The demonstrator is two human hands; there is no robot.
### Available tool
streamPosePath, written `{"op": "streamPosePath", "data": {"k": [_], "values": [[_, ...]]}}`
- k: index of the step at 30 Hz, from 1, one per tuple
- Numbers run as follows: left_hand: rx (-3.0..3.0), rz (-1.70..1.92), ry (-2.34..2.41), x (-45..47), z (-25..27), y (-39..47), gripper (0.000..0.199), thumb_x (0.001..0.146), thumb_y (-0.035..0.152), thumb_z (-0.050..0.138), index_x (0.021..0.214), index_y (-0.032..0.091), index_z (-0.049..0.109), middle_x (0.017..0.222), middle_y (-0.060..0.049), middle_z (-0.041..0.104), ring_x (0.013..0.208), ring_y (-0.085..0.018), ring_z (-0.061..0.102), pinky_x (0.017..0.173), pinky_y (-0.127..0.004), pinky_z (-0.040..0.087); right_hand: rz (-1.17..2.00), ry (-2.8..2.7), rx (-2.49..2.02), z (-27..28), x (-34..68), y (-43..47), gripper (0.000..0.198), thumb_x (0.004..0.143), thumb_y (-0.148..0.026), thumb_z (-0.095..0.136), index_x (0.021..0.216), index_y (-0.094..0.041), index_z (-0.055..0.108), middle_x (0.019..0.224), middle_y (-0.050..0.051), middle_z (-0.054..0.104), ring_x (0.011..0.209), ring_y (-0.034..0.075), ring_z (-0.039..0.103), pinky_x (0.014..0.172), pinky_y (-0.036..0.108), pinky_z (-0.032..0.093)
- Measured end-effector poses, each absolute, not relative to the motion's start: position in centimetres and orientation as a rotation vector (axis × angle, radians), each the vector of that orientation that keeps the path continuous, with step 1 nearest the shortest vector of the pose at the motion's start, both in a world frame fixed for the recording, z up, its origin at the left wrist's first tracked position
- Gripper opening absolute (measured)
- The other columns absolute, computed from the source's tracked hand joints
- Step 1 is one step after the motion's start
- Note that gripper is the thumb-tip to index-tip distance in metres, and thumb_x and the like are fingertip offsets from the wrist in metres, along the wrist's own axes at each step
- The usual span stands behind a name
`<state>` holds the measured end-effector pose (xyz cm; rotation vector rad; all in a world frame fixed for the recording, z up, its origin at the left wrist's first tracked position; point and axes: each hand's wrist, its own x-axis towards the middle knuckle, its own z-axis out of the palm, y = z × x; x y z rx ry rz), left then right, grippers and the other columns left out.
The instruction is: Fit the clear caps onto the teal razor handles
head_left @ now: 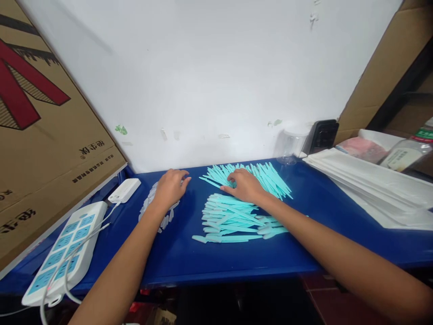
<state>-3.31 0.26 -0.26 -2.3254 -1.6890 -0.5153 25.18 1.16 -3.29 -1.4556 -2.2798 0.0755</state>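
My left hand (171, 186) is over a pile of small translucent plastic caps (149, 201) on the left. Its fingers are curved, with a gap between thumb and forefinger, and nothing shows in it. My right hand (244, 184) reaches to the front left part of the far pile of slim turquoise sticks, which look like eyebrow razors (272, 180). Thumb and fingers there are apart; the fingertips are close to the sticks. Nearer to me lies a second pile of turquoise razors with pale, capped-looking ends (226, 216). My right forearm hides part of it.
On the blue table (209, 264), a white power strip (64, 253) with cables and a white adapter (124, 190) lie left. A clear jar (291, 144), a black phone-like object (324, 135) and white bags (375, 189) are right. Cardboard (67, 135) and a white wall (216, 81) border the table.
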Motion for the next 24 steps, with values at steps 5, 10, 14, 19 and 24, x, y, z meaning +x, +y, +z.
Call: {"op": "streamPosePath", "data": {"k": [5, 10, 14, 19, 24], "values": [[-2.024, -0.187, -1.983, -6.5, 1.1, 0.7, 0.034, 0.097, 0.045, 0.052, 0.101, 0.020, 0.075, 0.098, -0.015, 0.076, 0.096, -0.035, 0.069, 0.078, -0.041, 0.052, 0.107, -2.350, -1.538, -2.3, 23.8, 1.5, 0.046, 0.091, -0.062, 0.064, 0.099, -0.018, 0.071, 0.102, 0.010, 0.073, 0.093, 0.025, 0.066, 0.067, 0.030, 0.046], [-1.980, -0.141, -2.053, -7.4, 1.4, 0.7, 0.037, 0.096, 0.050, 0.052, 0.101, 0.021, 0.074, 0.099, -0.015, 0.076, 0.097, -0.034, 0.070, 0.078, -0.039, 0.052, 0.051, -2.347, -1.663, -1.7, 20.8, 2.9, 0.050, 0.086, -0.063, 0.071, 0.096, -0.014, 0.069, 0.107, 0.018, 0.072, 0.099, 0.031, 0.067, 0.073, 0.034, 0.048], [-2.045, -0.135, -2.044, -7.2, 1.3, 0.6, 0.037, 0.095, 0.049, 0.053, 0.105, 0.021, 0.074, 0.104, -0.015, 0.076, 0.099, -0.034, 0.070, 0.080, -0.039, 0.052, 0.075, -2.362, -1.762, -1.4, 19.3, 4.0, 0.047, 0.086, -0.055, 0.074, 0.104, -0.012, 0.069, 0.110, 0.021, 0.073, 0.105, 0.033, 0.069, 0.080, 0.036, 0.051], [-2.076, -0.134, -2.051, -7.1, 1.1, 0.5, 0.036, 0.094, 0.049, 0.054, 0.107, 0.021, 0.074, 0.106, -0.015, 0.076, 0.102, -0.033, 0.069, 0.082, -0.039, 0.053, 0.163, -2.441, -1.846, -0.9, 19.1, 4.6, 0.036, 0.091, -0.046, 0.073, 0.103, -0.012, 0.072, 0.108, 0.021, 0.075, 0.103, 0.032, 0.072, 0.080, 0.035, 0.053], [-2.106, -0.118, -2.053, -6.8, 1.0, 0.6, 0.036, 0.095, 0.049, 0.054, 0.107, 0.021, 0.073, 0.105, -0.015, 0.076, 0.101, -0.034, 0.070, 0.083, -0.039, 0.053, 0.220, -2.550, -1.870, -0.7, 19.3, 4.4, 0.035, 0.099, -0.040, 0.064, 0.119, -0.012, 0.068, 0.121, 0.017, 0.069, 0.106, 0.027, 0.069, 0.088, 0.041, 0.057]]}}
